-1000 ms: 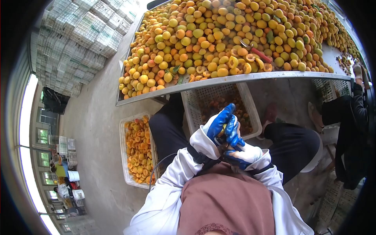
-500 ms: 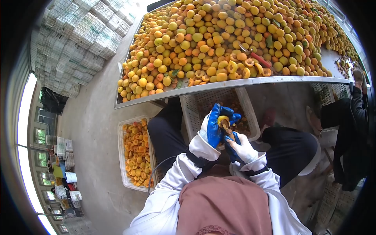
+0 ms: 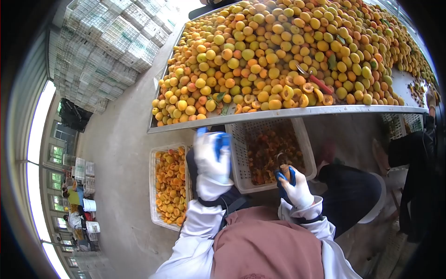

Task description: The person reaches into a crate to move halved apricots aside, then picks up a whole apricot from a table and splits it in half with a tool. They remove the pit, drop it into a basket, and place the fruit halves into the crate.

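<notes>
My right hand (image 3: 296,189), in a white glove with blue-coated fingers, is wrapped round a wooden-handled pitting tool (image 3: 284,171). Its small curved metal end points up over the front crate. My left hand (image 3: 213,151), gloved the same way, is smeared by motion between the table's front edge and the crate of apricot halves (image 3: 170,183). Whether it holds anything is not visible. Whole apricots (image 3: 260,60) are heaped on the metal-edged table (image 3: 288,113), with several cut halves (image 3: 297,95) near the front edge.
A white crate (image 3: 241,162) with dark scraps stands under the table edge before me. A red-handled tool (image 3: 320,85) lies on the fruit. Another person's dark-clothed leg (image 3: 411,149) is at right. Stacked crates (image 3: 107,42) stand far left; people (image 3: 74,209) are beyond.
My left hand has moved left, away from my right hand, and the apricot that was between them is no longer visible there. My right hand, still with the pitting tool, has shifted slightly right and down.
</notes>
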`<state>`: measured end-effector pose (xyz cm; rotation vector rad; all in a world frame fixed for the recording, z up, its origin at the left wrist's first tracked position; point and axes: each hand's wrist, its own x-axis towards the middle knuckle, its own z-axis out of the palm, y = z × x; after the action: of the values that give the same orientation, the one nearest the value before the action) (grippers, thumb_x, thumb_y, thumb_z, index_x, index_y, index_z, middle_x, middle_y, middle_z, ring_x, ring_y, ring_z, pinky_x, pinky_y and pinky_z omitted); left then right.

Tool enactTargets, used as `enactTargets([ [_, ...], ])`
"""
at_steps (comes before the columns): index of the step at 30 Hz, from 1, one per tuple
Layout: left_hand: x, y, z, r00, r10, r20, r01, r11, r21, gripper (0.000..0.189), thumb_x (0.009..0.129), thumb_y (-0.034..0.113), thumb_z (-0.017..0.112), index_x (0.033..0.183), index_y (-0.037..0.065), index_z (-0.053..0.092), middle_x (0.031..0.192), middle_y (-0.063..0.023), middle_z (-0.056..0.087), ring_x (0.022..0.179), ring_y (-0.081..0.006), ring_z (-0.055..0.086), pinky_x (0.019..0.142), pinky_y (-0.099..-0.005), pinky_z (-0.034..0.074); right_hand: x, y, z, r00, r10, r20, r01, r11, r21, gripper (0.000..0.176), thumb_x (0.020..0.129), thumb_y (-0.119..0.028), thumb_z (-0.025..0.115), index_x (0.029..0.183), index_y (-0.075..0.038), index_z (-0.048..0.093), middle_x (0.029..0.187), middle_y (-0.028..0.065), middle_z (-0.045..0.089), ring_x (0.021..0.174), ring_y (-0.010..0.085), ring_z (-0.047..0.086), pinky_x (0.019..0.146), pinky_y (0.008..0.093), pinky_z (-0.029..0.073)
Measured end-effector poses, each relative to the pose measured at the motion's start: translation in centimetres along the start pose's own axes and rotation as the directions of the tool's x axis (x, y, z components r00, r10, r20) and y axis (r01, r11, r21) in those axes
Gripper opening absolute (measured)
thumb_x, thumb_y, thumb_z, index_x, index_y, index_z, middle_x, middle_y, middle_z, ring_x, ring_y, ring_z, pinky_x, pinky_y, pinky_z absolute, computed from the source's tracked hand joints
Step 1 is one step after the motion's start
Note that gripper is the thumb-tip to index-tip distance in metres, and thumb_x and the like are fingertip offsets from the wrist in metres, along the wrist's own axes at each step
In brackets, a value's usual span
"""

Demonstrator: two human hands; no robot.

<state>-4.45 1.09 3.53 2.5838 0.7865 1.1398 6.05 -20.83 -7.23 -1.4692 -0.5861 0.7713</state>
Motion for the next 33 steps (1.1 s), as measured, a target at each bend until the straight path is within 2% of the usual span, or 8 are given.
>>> enactTargets([
  [6, 0.1, -10.3, -8.7, 0.992, -0.053, 0.111, -0.066, 0.537, 0.841, 0.027, 0.086, 0.027, 0.073, 0.107, 0.012, 0.067, 0.109, -0.0110, 0.062, 0.110, -0.0328, 0.055, 0.103, -0.0542, 0.034, 0.0, -1.9, 0.6, 0.990, -0.138, 0.010, 0.135, 0.942, -0.306, 0.033, 0.083, -0.012, 0.077, 0.112, -0.002, 0.066, 0.100, 0.0181, 0.070, 0.091, 0.0349, 0.069, 0.081, 0.0392, 0.054],
  [11, 4.6, -8.1, -3.2, 0.969, 0.140, 0.202, -0.226, 0.830, 0.509, 0.035, 0.083, 0.031, 0.077, 0.110, 0.012, 0.068, 0.104, -0.0121, 0.065, 0.101, -0.0332, 0.061, 0.091, -0.0444, 0.045, 0.6, -1.4, 1.2, 0.996, -0.073, 0.047, 0.085, 0.931, -0.355, 0.033, 0.084, -0.021, 0.077, 0.111, -0.005, 0.068, 0.103, 0.0176, 0.070, 0.094, 0.0371, 0.069, 0.081, 0.0406, 0.055],
  [13, 7.7, -8.8, 1.5, 0.933, 0.005, 0.360, -0.114, 0.952, 0.283, 0.034, 0.084, 0.028, 0.075, 0.112, 0.011, 0.068, 0.107, -0.0141, 0.065, 0.090, -0.0350, 0.065, 0.083, -0.0407, 0.052, 0.7, -1.2, 1.3, 0.998, -0.056, -0.005, 0.051, 0.936, -0.347, 0.031, 0.085, -0.021, 0.077, 0.110, -0.004, 0.068, 0.098, 0.0176, 0.071, 0.091, 0.0372, 0.070, 0.080, 0.0408, 0.055],
  [17, 11.5, -9.7, 8.9, 0.765, 0.169, 0.622, -0.294, 0.950, 0.105, 0.040, 0.087, 0.019, 0.069, 0.126, 0.015, 0.062, 0.118, -0.0138, 0.064, 0.112, -0.0357, 0.061, 0.094, -0.0417, 0.050, 0.8, -1.5, 0.8, 1.000, -0.015, -0.020, 0.007, 0.931, -0.366, 0.029, 0.086, -0.021, 0.076, 0.108, -0.004, 0.068, 0.093, 0.0179, 0.071, 0.089, 0.0374, 0.070, 0.078, 0.0410, 0.055],
  [19, 11.6, -10.1, 10.5, 0.671, 0.207, 0.712, -0.405, 0.906, 0.118, 0.040, 0.088, 0.016, 0.068, 0.127, 0.014, 0.061, 0.122, -0.0153, 0.064, 0.114, -0.0357, 0.061, 0.095, -0.0418, 0.050, 0.8, -1.4, 0.6, 0.999, -0.027, -0.040, 0.011, 0.937, -0.350, 0.028, 0.086, -0.020, 0.076, 0.107, -0.003, 0.068, 0.092, 0.0185, 0.071, 0.088, 0.0378, 0.070, 0.077, 0.0412, 0.054],
  [23, 13.7, -9.1, 11.2, 0.513, 0.031, 0.858, -0.279, 0.951, 0.133, 0.036, 0.086, 0.015, 0.070, 0.122, 0.011, 0.065, 0.117, -0.0165, 0.068, 0.112, -0.0360, 0.063, 0.095, -0.0409, 0.050, 0.7, -1.5, 0.4, 0.999, -0.010, -0.047, -0.007, 0.937, -0.350, 0.027, 0.087, -0.018, 0.075, 0.107, -0.002, 0.067, 0.092, 0.0185, 0.071, 0.088, 0.0380, 0.070, 0.076, 0.0409, 0.054],
  [29, 13.7, -8.0, 10.8, 0.534, -0.076, 0.842, -0.281, 0.924, 0.261, 0.030, 0.086, 0.024, 0.073, 0.106, 0.004, 0.065, 0.110, -0.0203, 0.068, 0.106, -0.0369, 0.064, 0.088, -0.0424, 0.050, 0.7, -1.0, 0.7, 1.000, -0.001, -0.030, -0.009, 0.946, -0.324, 0.026, 0.087, -0.019, 0.074, 0.105, -0.002, 0.067, 0.089, 0.0196, 0.070, 0.085, 0.0388, 0.069, 0.074, 0.0422, 0.054],
  [33, 14.1, -8.4, 10.8, 0.490, -0.243, 0.837, -0.090, 0.941, 0.326, 0.034, 0.089, 0.028, 0.071, 0.112, 0.004, 0.064, 0.113, -0.0192, 0.069, 0.107, -0.0369, 0.065, 0.089, -0.0433, 0.051, 0.6, -0.5, 0.7, 0.999, -0.036, -0.037, 0.021, 0.942, -0.334, 0.027, 0.088, -0.019, 0.073, 0.107, -0.002, 0.067, 0.089, 0.0206, 0.071, 0.087, 0.0393, 0.069, 0.074, 0.0421, 0.054],
])
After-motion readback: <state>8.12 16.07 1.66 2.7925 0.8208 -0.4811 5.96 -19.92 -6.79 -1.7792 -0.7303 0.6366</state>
